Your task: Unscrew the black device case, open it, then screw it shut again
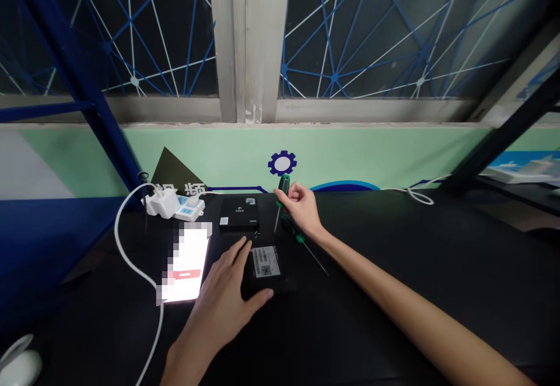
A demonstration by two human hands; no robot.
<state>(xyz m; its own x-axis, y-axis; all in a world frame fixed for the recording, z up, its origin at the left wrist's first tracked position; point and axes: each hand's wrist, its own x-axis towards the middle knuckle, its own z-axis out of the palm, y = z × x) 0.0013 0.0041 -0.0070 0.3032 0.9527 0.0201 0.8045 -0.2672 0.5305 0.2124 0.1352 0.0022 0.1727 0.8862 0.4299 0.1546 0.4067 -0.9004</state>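
My left hand [223,295] lies on the near left side of a small black box [266,269] with a white label, fingers along its edge and thumb at its front. My right hand [303,206] is closed round a green-handled screwdriver [280,199], held upright with its tip near the tabletop behind the box. A second green screwdriver [301,243] lies on the table under my right wrist. Another black box [238,212] sits further back.
A lit phone [186,263] lies left of the box, joined by a white cable [131,258] to a charger in a power strip [175,205]. A white object [20,365] sits at the near left corner. The wall and window frame stand behind the black table [415,269].
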